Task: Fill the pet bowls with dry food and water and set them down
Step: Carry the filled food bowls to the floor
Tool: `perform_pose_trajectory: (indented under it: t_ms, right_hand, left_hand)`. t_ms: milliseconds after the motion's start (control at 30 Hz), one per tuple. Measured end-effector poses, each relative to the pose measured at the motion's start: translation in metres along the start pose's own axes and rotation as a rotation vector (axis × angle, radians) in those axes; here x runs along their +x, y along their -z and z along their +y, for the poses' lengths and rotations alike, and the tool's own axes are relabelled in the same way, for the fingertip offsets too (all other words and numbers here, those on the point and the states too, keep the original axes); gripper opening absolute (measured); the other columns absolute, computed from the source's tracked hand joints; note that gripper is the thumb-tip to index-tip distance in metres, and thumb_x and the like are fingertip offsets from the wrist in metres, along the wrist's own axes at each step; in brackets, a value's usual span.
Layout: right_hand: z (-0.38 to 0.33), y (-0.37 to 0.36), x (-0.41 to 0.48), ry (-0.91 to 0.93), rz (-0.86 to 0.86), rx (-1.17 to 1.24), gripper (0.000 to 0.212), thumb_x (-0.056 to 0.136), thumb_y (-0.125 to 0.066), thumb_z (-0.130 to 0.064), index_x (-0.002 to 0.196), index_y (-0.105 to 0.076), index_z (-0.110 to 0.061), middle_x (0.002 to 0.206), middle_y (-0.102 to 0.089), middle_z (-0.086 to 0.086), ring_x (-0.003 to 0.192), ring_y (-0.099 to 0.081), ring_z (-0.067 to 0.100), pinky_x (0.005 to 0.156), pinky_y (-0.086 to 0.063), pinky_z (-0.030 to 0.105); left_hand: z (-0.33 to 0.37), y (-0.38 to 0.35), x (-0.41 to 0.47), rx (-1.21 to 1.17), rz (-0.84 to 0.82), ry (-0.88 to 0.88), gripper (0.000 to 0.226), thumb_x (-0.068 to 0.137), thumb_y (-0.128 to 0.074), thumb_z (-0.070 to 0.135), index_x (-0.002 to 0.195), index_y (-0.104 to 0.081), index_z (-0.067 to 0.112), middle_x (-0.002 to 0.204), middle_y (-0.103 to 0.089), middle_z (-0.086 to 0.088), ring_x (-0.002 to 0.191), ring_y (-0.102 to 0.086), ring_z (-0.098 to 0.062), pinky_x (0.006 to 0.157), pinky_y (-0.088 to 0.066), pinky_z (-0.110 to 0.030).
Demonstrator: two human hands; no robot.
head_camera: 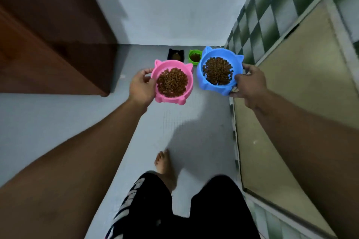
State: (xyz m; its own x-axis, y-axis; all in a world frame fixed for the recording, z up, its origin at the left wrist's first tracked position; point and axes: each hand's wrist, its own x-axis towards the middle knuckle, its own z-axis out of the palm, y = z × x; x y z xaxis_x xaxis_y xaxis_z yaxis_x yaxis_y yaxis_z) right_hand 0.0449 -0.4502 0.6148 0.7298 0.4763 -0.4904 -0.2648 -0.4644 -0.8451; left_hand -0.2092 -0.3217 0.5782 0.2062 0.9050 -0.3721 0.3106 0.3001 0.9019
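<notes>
Carrying two filled bowls above the floor (pixel 174 122).
Left hand (pixel 141 87) fingers clasp the pink bowl's (pixel 186 75) rim; right hand (pixel 250 85) fingers clasp the blue bowl (pixel 204 79).

Bare forearms, no sleeves, no watch or rings. Black shorts (pixel 182 209) with white lettering down the left leg — blurred, unreadable. One bare foot (pixel 165 167) — no shoe.

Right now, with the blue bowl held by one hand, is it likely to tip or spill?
The blue bowl looks like rigid plastic, so it probably won't flex. The right hand grips only one side, so it could tilt. The dry food is heaped and loose, and would likely slide out if tipped.
</notes>
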Motion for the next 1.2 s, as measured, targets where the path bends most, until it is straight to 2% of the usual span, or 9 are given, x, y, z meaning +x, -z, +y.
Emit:
perform_pose_trajectory:
  t_ms: [100,300,467,633,700,800,867,1033,1200]
  right_hand:
    - [0.021,-0.041,0.073,-0.025,-0.005,0.0,0.04,0.092,-0.05,0.005,0.12,-0.057,-0.023,0.117,-0.063,0.01,0.09,-0.069,0.029,0.063,-0.06,0.052]
    - [0.092,-0.109,0.217,-0.117,-0.014,-0.038,0.045,0.096,-0.049,0.005,0.136,-0.051,-0.016,0.105,-0.06,0.007,0.071,-0.061,0.019,0.072,-0.057,0.058]
    - [0.152,-0.152,0.328,-0.127,-0.048,-0.058,0.043,0.095,-0.05,0.005,0.132,-0.054,-0.016,0.11,-0.059,0.01,0.075,-0.062,0.022,0.07,-0.057,0.056]
    - [0.215,-0.186,0.437,-0.139,-0.049,-0.048,0.043,0.094,-0.05,0.005,0.13,-0.055,-0.018,0.111,-0.061,0.01,0.074,-0.063,0.021,0.07,-0.058,0.058]
    - [0.239,-0.198,0.475,-0.146,-0.03,-0.048,0.044,0.093,-0.05,0.005,0.13,-0.055,-0.019,0.109,-0.061,0.01,0.074,-0.063,0.021,0.064,-0.059,0.053]
    - [0.272,-0.214,0.52,-0.135,-0.027,-0.077,0.044,0.092,-0.051,0.003,0.128,-0.055,-0.021,0.109,-0.063,0.011,0.073,-0.065,0.021,0.052,-0.058,0.043]
    - [0.29,-0.223,0.544,-0.13,-0.038,-0.099,0.045,0.092,-0.052,0.003,0.13,-0.055,-0.02,0.108,-0.062,0.011,0.07,-0.064,0.02,0.051,-0.057,0.043]
    - [0.329,-0.241,0.587,-0.118,-0.031,-0.099,0.044,0.09,-0.055,0.003,0.127,-0.057,-0.021,0.112,-0.064,0.013,0.084,-0.069,0.034,0.064,-0.059,0.057]
    - [0.363,-0.25,0.602,-0.095,-0.014,-0.141,0.042,0.088,-0.056,0.002,0.119,-0.061,-0.026,0.114,-0.067,0.012,0.091,-0.07,0.038,0.064,-0.056,0.067]
  left_hand:
    - [-0.026,-0.018,0.08,0.039,0.023,0.009,0.022,0.097,-0.07,0.019,0.117,-0.066,0.012,0.098,-0.077,-0.009,0.085,-0.077,-0.026,0.075,-0.065,-0.051]
    - [-0.094,-0.061,0.215,0.122,0.117,0.102,0.012,0.095,-0.07,0.019,0.102,-0.065,0.027,0.092,-0.076,-0.002,0.079,-0.077,-0.02,0.073,-0.065,-0.047]
    - [-0.168,-0.107,0.318,0.108,0.117,0.133,0.018,0.096,-0.07,0.02,0.113,-0.067,0.02,0.099,-0.076,-0.004,0.085,-0.076,-0.021,0.077,-0.065,-0.047]
    - [-0.251,-0.148,0.411,0.128,0.137,0.161,0.015,0.097,-0.067,0.016,0.111,-0.066,0.023,0.1,-0.076,-0.005,0.087,-0.076,-0.024,0.079,-0.064,-0.05]
    - [-0.283,-0.162,0.444,0.11,0.144,0.172,0.017,0.096,-0.068,0.016,0.111,-0.066,0.022,0.101,-0.076,-0.006,0.088,-0.076,-0.025,0.08,-0.064,-0.05]
    - [-0.327,-0.178,0.482,0.075,0.165,0.193,0.019,0.094,-0.072,0.016,0.111,-0.065,0.02,0.102,-0.075,-0.008,0.089,-0.076,-0.026,0.08,-0.064,-0.049]
    - [-0.35,-0.186,0.503,0.062,0.184,0.209,0.019,0.093,-0.074,0.017,0.109,-0.064,0.02,0.102,-0.076,-0.009,0.089,-0.076,-0.027,0.079,-0.064,-0.05]
    - [-0.385,-0.207,0.543,0.144,0.167,0.173,0.015,0.096,-0.07,0.018,0.109,-0.063,0.023,0.107,-0.074,-0.009,0.091,-0.075,-0.027,0.078,-0.065,-0.05]
    - [-0.398,-0.226,0.562,0.156,0.161,0.16,0.012,0.097,-0.067,0.017,0.107,-0.065,0.023,0.103,-0.074,-0.006,0.09,-0.074,-0.024,0.078,-0.065,-0.047]
